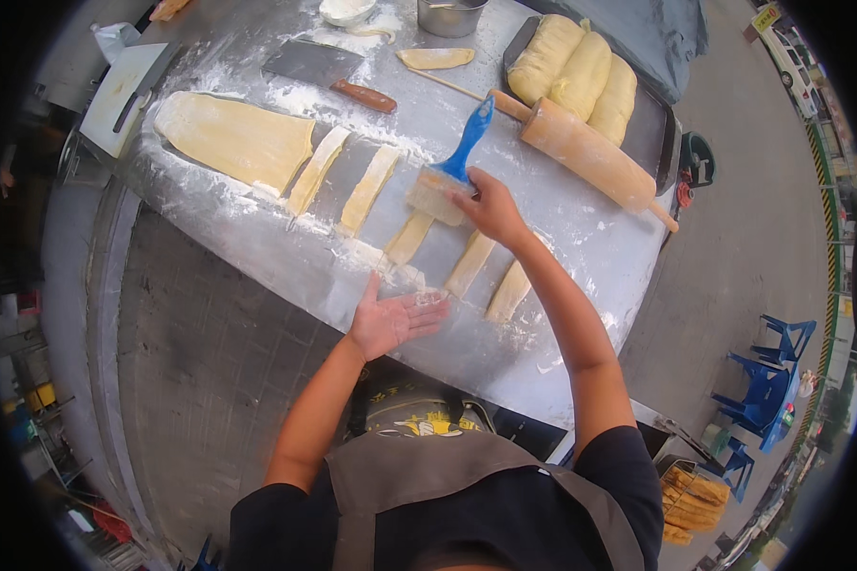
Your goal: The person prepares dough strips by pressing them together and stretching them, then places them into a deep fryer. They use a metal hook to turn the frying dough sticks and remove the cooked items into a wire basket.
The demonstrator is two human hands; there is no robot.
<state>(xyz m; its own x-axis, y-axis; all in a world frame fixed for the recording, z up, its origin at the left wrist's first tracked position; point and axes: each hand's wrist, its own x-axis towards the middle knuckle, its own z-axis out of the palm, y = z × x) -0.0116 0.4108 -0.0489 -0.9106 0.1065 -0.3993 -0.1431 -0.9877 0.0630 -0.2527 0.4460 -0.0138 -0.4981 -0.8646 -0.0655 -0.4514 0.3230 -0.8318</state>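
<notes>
My right hand (pixel 491 207) grips a wide flat brush (pixel 463 146) by the side of its head, its blue handle pointing away from me. Pale bristles (pixel 439 194) cover the far end of a dough strip (pixel 408 239). With palm up and fingers apart, my left hand (pixel 394 321) holds nothing near the table's front edge. Other cut strips lie spaced in a row: one strip (pixel 319 171) beside the flattened dough sheet (pixel 236 137), another strip (pixel 369 191), and two more, a strip (pixel 470 263) and a strip (pixel 508 291) partly behind my right forearm.
A cleaver (pixel 314 64) with a wooden handle lies beyond the strips on the floured metal table (pixel 585 250). Right of it are a rolling pin (pixel 589 157) and a tray (pixel 660 135) bearing dough logs (pixel 578 71). A metal pot (pixel 453 18) and white cutting board (pixel 118 100) stand farther out.
</notes>
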